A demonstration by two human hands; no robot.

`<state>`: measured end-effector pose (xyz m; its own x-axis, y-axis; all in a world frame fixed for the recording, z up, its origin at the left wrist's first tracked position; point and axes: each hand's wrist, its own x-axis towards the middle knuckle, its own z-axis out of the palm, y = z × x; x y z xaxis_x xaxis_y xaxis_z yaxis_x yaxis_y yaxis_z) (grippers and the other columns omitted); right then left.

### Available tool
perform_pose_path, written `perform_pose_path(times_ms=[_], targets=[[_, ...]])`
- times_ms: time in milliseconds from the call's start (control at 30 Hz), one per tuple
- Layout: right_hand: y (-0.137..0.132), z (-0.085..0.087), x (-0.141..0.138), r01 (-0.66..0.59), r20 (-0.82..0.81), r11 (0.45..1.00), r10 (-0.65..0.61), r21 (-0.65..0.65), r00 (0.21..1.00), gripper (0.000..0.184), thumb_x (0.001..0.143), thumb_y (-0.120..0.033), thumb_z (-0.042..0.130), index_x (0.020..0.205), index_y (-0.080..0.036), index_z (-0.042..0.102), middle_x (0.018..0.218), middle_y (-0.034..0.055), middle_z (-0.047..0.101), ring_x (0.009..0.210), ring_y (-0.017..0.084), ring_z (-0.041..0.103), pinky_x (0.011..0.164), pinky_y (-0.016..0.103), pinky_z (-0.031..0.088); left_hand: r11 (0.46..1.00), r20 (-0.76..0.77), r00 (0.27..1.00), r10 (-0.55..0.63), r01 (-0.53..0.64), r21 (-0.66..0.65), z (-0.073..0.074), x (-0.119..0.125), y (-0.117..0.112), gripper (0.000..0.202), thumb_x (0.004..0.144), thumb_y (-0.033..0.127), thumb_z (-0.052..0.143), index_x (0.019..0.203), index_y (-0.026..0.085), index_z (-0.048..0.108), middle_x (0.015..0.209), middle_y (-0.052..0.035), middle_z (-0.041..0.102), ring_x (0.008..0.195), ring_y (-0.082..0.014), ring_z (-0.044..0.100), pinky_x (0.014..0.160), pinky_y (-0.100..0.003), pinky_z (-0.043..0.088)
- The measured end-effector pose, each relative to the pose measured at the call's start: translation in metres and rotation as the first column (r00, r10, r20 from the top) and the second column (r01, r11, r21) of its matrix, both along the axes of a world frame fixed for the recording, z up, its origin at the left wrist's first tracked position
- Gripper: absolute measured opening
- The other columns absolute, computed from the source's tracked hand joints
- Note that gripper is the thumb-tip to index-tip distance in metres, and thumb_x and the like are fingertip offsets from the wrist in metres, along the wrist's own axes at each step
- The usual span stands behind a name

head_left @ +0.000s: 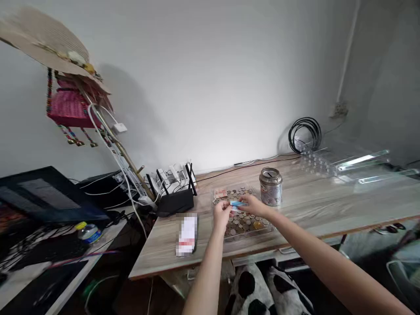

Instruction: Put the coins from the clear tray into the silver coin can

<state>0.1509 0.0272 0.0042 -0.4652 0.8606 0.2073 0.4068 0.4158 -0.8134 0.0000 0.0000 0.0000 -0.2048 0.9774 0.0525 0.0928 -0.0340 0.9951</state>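
Both my hands meet over a clear shallow tray (266,229) full of coins (243,222) on a wooden table (315,199). My left hand (222,213) and my right hand (252,204) pinch the two ends of a small light-blue folded item (236,204), possibly a banknote, held just above the coins. A reddish note (220,193) lies at the tray's far left corner. A metal can-shaped money box (271,186) with a slot on top stands right of the tray, close to my right hand.
A black router (175,200) with antennas and a power strip sit left of the tray. A blurred white-and-red packet (187,234) lies near the front edge. Clear plastic pieces (348,164) and a cable coil (304,132) lie far right. A laptop (46,194) and a bottle (88,232) are left.
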Motion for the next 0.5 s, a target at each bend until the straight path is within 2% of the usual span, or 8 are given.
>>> perform_pose_path(times_ms=[200,300,367,433,500], targets=[[-0.010,0.010,0.003,-0.115,0.115,0.989,0.104,0.094,0.988,0.031,0.076,-0.037,0.042,0.064,-0.014,0.058,0.049,-0.0002,0.053,0.042,0.010,0.051,0.042,0.018,0.034,0.986,0.180,0.977,-0.114,0.133,-0.097,0.001,0.003,-0.011,0.024,0.064,0.036,0.057,0.073,0.015,0.050,0.056,0.0025,0.053,0.044,-0.0096,0.054,0.034,-0.017,0.038],[-0.014,0.013,0.002,-0.080,0.232,0.966,0.022,0.245,0.973,0.028,0.076,-0.029,0.042,0.062,-0.015,0.061,0.052,0.0027,0.057,0.051,0.013,0.054,0.050,0.021,0.037,0.983,0.124,0.986,-0.108,0.124,-0.136,0.000,0.003,-0.011,0.029,0.064,0.043,0.057,0.063,0.014,0.049,0.048,0.0034,0.049,0.037,-0.0083,0.049,0.032,-0.017,0.035],[-0.016,0.015,0.003,-0.069,0.242,0.942,-0.014,0.328,0.970,0.022,0.073,-0.026,0.044,0.067,-0.017,0.064,0.062,0.0051,0.063,0.062,0.015,0.057,0.059,0.023,0.038,0.977,0.124,0.983,-0.137,0.155,-0.147,-0.002,0.002,-0.011,0.030,0.063,0.042,0.059,0.061,0.014,0.049,0.049,0.0028,0.050,0.039,-0.0080,0.050,0.034,-0.017,0.036],[-0.017,0.014,0.004,-0.098,0.174,0.947,0.046,0.305,0.984,0.022,0.072,-0.029,0.047,0.078,-0.017,0.064,0.075,0.0059,0.065,0.071,0.017,0.058,0.063,0.024,0.040,0.972,0.156,0.973,-0.170,0.192,-0.135,-0.002,0.002,-0.011,0.029,0.060,0.039,0.063,0.062,0.014,0.049,0.053,0.0017,0.053,0.043,-0.0078,0.052,0.037,-0.016,0.038],[-0.016,0.013,0.004,-0.104,0.082,0.976,0.090,0.192,0.993,0.029,0.073,-0.034,0.045,0.086,-0.016,0.063,0.077,0.0058,0.065,0.066,0.016,0.058,0.058,0.023,0.042,0.972,0.158,0.969,-0.192,0.210,-0.104,-0.002,0.002,-0.013,0.028,0.058,0.037,0.065,0.062,0.014,0.048,0.055,0.0013,0.055,0.046,-0.0081,0.054,0.039,-0.016,0.039]])
